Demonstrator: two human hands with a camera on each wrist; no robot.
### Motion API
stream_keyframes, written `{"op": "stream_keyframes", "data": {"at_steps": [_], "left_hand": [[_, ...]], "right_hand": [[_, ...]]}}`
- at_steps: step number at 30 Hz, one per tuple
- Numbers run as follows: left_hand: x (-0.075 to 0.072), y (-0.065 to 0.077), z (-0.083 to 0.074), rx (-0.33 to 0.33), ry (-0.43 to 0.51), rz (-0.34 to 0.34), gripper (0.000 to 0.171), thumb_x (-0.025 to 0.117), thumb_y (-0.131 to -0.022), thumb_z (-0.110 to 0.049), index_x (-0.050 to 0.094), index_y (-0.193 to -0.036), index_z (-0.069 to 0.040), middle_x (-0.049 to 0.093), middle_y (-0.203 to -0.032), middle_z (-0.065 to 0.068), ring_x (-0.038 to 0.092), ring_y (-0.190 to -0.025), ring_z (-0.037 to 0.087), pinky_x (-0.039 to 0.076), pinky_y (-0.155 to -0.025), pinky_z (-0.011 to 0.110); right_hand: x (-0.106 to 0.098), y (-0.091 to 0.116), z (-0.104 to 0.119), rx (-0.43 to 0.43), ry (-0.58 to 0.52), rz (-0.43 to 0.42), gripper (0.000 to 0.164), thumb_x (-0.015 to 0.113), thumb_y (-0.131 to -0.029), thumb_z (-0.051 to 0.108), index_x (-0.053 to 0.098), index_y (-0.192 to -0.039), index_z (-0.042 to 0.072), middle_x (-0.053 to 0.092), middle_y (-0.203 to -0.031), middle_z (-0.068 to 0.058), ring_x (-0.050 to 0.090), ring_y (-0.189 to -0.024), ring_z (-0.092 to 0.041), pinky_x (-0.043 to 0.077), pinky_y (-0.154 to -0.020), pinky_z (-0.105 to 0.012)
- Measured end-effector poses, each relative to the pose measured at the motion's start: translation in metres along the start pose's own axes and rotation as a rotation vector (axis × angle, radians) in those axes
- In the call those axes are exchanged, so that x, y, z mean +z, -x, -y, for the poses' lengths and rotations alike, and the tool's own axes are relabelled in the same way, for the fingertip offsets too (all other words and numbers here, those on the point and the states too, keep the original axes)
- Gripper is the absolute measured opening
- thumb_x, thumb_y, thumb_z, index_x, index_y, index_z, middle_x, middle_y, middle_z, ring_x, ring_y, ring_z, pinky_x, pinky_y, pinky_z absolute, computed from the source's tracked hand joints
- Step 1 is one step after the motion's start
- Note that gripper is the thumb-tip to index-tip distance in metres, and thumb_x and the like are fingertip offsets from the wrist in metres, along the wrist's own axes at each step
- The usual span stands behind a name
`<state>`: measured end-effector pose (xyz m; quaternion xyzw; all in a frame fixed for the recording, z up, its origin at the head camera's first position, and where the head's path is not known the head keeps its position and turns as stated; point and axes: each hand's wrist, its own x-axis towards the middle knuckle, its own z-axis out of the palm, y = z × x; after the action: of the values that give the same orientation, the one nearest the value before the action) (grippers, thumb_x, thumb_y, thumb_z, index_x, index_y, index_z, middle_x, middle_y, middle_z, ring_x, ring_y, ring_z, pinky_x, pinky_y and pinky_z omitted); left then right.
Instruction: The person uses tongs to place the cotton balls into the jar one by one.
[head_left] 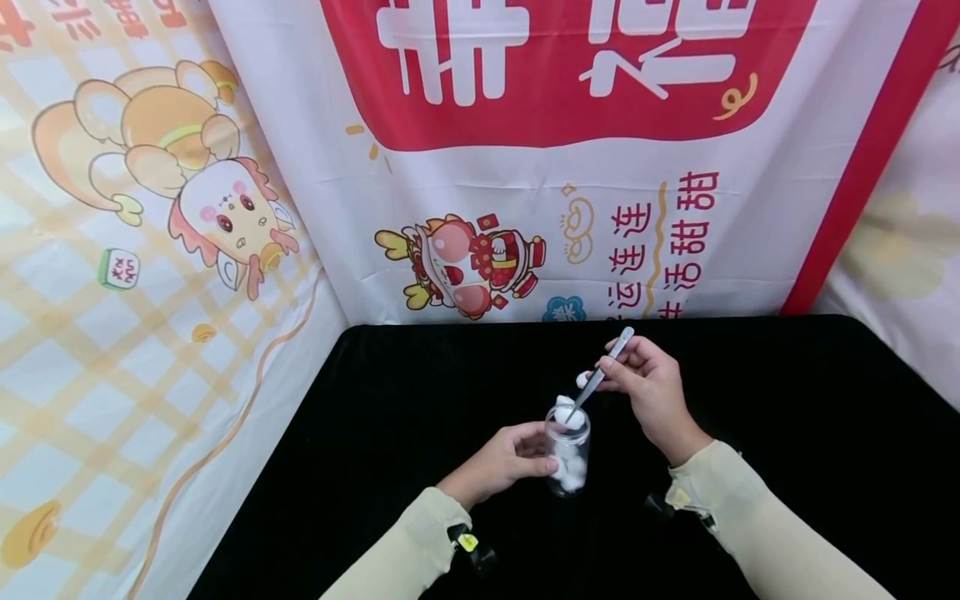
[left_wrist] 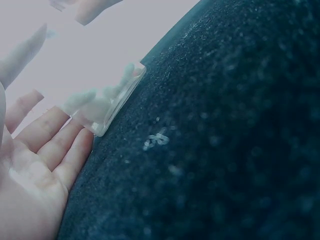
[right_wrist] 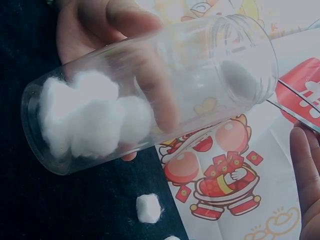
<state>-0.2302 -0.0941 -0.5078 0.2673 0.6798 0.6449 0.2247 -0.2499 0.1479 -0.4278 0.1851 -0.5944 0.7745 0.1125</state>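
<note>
A clear jar stands on the black cloth, with several white cotton balls in its lower part. My left hand grips the jar from the left, thumb on the near side and fingers around the far side. My right hand pinches metal tweezers, slanted down to the jar's mouth. At the tweezers' tips, a cotton ball sits within the jar's neck. Two other cotton balls lie on the cloth beyond the jar; one loose cotton ball shows fully in the right wrist view.
A black cloth covers the table. Behind it hangs a red and white printed backdrop, and a yellow checked sheet hangs on the left. Both wrists carry dark straps with small devices.
</note>
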Motion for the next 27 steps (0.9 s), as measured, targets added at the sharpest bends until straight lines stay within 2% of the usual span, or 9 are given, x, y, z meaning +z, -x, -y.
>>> {"op": "stream_keyframes", "data": {"at_steps": [7,14,21,27], "left_hand": [[0.0007,-0.0004,-0.0019,-0.014,-0.005,-0.013,0.045,0.068,-0.092,-0.018,0.056,-0.135,-0.013,0.06,-0.127,0.003,0.058,-0.116,0.018,0.048,-0.095,0.033],[0.0013,-0.0001,-0.0016,-0.011,-0.008,-0.02,0.045,0.067,-0.093,-0.012,0.055,-0.136,-0.009,0.061,-0.126,0.005,0.058,-0.116,0.018,0.048,-0.094,0.032],[0.0015,0.0001,-0.001,-0.022,-0.003,-0.027,0.044,0.068,-0.093,-0.013,0.056,-0.135,-0.011,0.061,-0.125,0.003,0.058,-0.115,0.017,0.048,-0.094,0.032],[0.0017,-0.0002,-0.0009,0.001,-0.022,-0.029,0.044,0.068,-0.092,-0.013,0.056,-0.134,-0.008,0.062,-0.125,0.005,0.059,-0.115,0.017,0.048,-0.094,0.032]], "right_hand": [[-0.0004,0.0002,-0.0004,0.005,0.001,0.003,0.018,0.067,-0.091,0.001,0.056,-0.103,-0.006,0.066,-0.086,-0.013,0.07,-0.079,-0.036,0.058,-0.065,-0.041],[0.0,0.0002,-0.0006,0.012,0.015,0.008,0.017,0.066,-0.091,0.002,0.056,-0.103,-0.005,0.066,-0.086,-0.012,0.071,-0.077,-0.026,0.058,-0.065,-0.04],[0.0001,0.0008,-0.0001,0.016,0.026,0.005,0.019,0.067,-0.091,0.003,0.056,-0.104,-0.005,0.066,-0.086,-0.013,0.071,-0.077,-0.03,0.058,-0.065,-0.04],[0.0003,0.0005,0.0,0.02,0.032,0.003,0.019,0.067,-0.091,0.003,0.056,-0.104,-0.005,0.067,-0.086,-0.012,0.071,-0.076,-0.027,0.058,-0.065,-0.04]]}}
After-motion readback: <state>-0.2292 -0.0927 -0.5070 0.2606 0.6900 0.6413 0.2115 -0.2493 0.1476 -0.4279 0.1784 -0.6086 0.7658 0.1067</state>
